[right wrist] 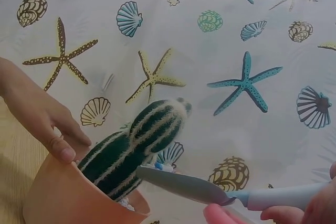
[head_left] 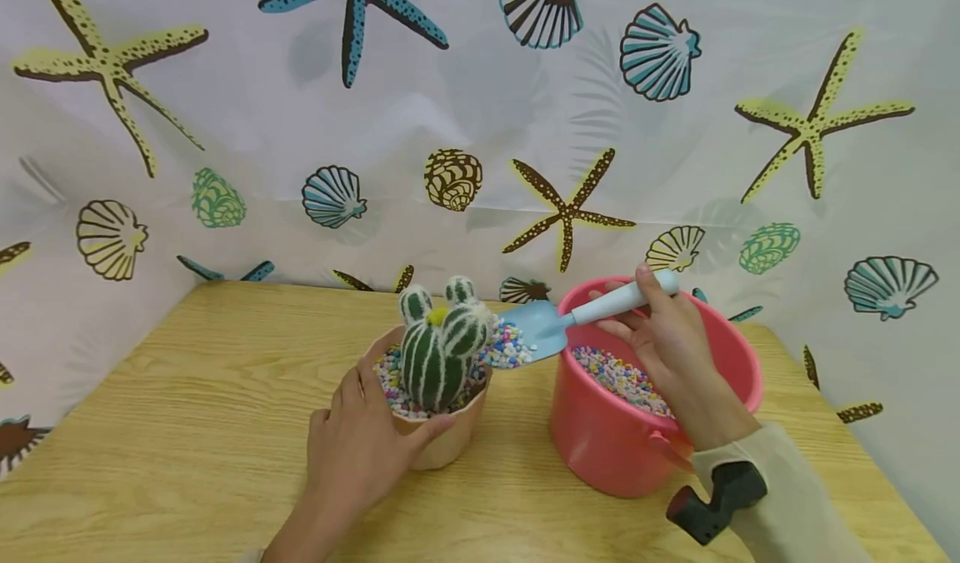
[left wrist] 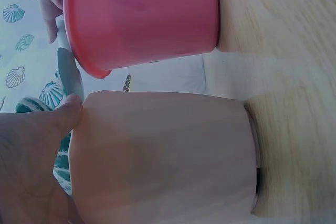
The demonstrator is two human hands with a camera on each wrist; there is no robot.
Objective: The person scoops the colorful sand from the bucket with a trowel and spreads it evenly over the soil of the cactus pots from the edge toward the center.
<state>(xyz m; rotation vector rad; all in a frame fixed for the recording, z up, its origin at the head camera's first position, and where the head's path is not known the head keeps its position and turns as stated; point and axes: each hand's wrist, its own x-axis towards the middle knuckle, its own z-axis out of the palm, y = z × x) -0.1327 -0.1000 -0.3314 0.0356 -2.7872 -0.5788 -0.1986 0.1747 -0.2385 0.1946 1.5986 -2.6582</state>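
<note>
My right hand [head_left: 671, 338] grips the pale handle of a light blue trowel [head_left: 551, 326], whose blade carries small multicoloured pebbles [head_left: 508, 348]. The blade tip reaches over the near-right rim of an orange-tan plant pot [head_left: 442, 446], close beside a green cactus [head_left: 435, 363] with white stripes. Around the cactus base lie more coloured pebbles. My left hand [head_left: 360, 430] holds the pot at its left rim, thumb along the front edge. In the left wrist view the thumb lies on the rim of the pot [left wrist: 163, 150]; the right wrist view shows the trowel [right wrist: 184, 184] nearly level beside the cactus.
A pink-red bucket [head_left: 622, 455] partly filled with coloured pebbles [head_left: 618, 380] stands right of the pot, under my right hand. Both stand on a wood-grain table [head_left: 187, 430]. Behind hangs a white cloth [head_left: 465, 88] printed with shells and starfish.
</note>
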